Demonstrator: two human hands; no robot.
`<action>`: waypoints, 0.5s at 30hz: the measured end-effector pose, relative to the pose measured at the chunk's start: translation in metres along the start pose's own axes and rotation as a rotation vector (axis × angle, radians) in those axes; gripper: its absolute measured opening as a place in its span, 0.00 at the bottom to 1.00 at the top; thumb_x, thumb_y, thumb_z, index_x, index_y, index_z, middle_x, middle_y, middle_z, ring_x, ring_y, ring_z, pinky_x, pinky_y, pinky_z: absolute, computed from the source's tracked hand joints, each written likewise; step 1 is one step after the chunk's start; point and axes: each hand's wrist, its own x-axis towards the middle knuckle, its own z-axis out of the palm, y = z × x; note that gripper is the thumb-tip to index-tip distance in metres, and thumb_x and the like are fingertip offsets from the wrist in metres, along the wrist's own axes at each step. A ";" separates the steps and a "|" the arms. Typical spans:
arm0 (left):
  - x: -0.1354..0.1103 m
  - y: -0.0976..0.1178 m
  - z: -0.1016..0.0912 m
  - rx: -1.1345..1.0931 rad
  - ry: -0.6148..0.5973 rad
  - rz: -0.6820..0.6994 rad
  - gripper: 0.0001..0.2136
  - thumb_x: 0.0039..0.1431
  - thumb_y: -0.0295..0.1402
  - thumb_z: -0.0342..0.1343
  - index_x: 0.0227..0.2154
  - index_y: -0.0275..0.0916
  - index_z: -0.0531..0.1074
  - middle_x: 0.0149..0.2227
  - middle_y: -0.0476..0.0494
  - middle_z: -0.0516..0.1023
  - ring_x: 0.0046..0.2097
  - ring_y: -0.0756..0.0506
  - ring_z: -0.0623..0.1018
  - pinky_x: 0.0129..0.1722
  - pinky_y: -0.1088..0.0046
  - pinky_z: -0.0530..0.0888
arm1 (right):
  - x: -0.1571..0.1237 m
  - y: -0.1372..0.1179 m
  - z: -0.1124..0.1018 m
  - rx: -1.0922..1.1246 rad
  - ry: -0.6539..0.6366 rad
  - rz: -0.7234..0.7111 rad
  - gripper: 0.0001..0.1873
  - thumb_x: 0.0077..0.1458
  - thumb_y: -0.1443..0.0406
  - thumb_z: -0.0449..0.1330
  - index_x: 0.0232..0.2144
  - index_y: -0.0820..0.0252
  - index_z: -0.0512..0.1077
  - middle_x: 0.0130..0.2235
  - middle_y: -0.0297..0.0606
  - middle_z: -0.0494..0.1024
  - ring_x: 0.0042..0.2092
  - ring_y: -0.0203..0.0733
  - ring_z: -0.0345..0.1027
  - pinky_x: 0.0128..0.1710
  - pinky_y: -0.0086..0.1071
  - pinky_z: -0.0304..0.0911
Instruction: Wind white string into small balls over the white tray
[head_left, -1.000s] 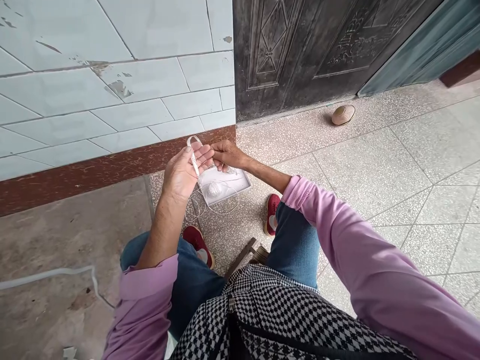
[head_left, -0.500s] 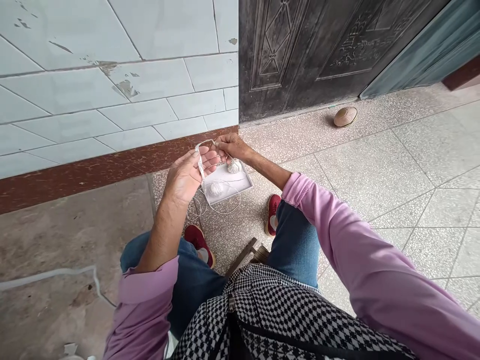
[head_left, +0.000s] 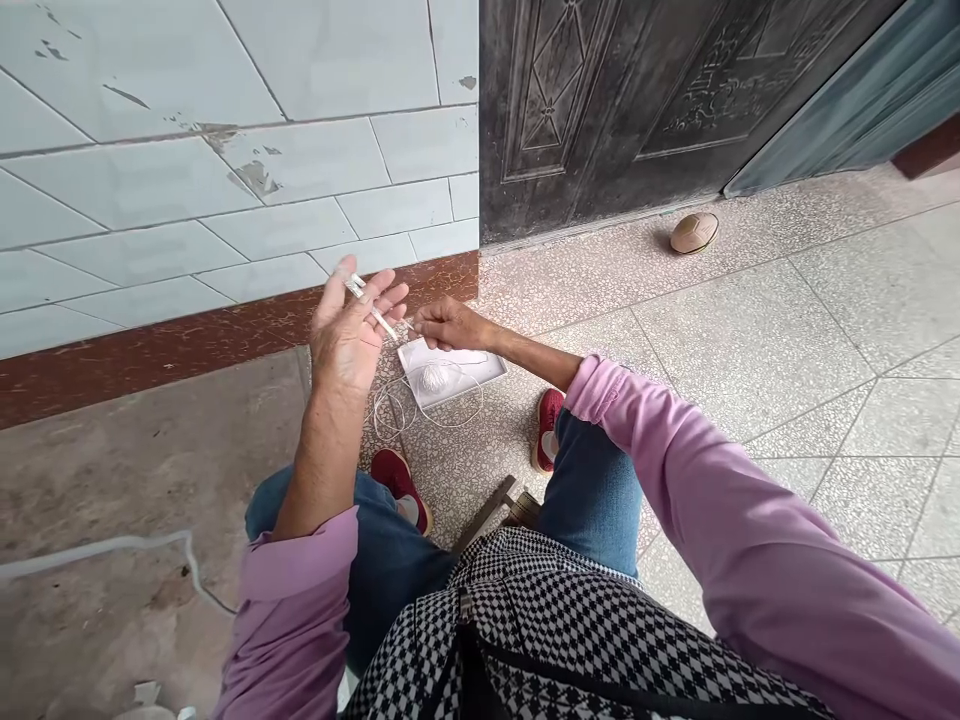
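Observation:
My left hand (head_left: 351, 330) is raised palm up in front of the wall, its thumb pressing a narrow white band of cord (head_left: 384, 322) against the fingers. The other fingers are spread. To its right, my right hand (head_left: 453, 324) is closed in a pinch on a thin white cord near that band. Below both hands, a shallow white tray (head_left: 491, 372) lies on the floor. In it sits a ball of white cord (head_left: 435, 378), and loose cord loops (head_left: 391, 408) trail over the tray's left edge onto the floor.
A tiled wall (head_left: 247, 220) with a brown skirting stands ahead, beside a dark carved door (head_left: 585, 110). A tan ball-like object (head_left: 694, 233) lies near the door. Red shoes (head_left: 399, 485) flank a wooden piece (head_left: 487, 512) between my legs. A white hose (head_left: 120, 543) runs at left.
My left hand has moved left and turned, with the white band now slanting. My right hand has come down, and the tray's second cord ball is now hidden behind it.

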 end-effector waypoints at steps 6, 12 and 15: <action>0.011 -0.003 -0.018 0.121 -0.031 0.020 0.47 0.73 0.42 0.78 0.90 0.61 0.66 0.74 0.35 0.91 0.72 0.29 0.92 0.62 0.55 0.94 | -0.019 -0.005 0.017 -0.187 -0.175 -0.118 0.17 0.86 0.78 0.59 0.41 0.63 0.77 0.29 0.28 0.76 0.30 0.33 0.67 0.35 0.26 0.62; 0.009 0.002 -0.020 0.227 -0.115 -0.036 0.56 0.74 0.37 0.75 0.96 0.54 0.51 0.72 0.35 0.92 0.65 0.31 0.95 0.59 0.55 0.92 | -0.041 -0.015 0.008 -0.162 -0.165 -0.298 0.16 0.91 0.70 0.60 0.44 0.63 0.79 0.32 0.29 0.75 0.34 0.34 0.68 0.38 0.27 0.61; 0.003 0.001 -0.013 0.260 -0.226 -0.114 0.61 0.69 0.39 0.80 0.96 0.44 0.51 0.70 0.26 0.93 0.60 0.29 0.96 0.51 0.58 0.91 | -0.041 -0.017 -0.005 -0.158 -0.087 -0.338 0.15 0.92 0.66 0.62 0.46 0.63 0.80 0.32 0.29 0.74 0.34 0.35 0.67 0.37 0.29 0.59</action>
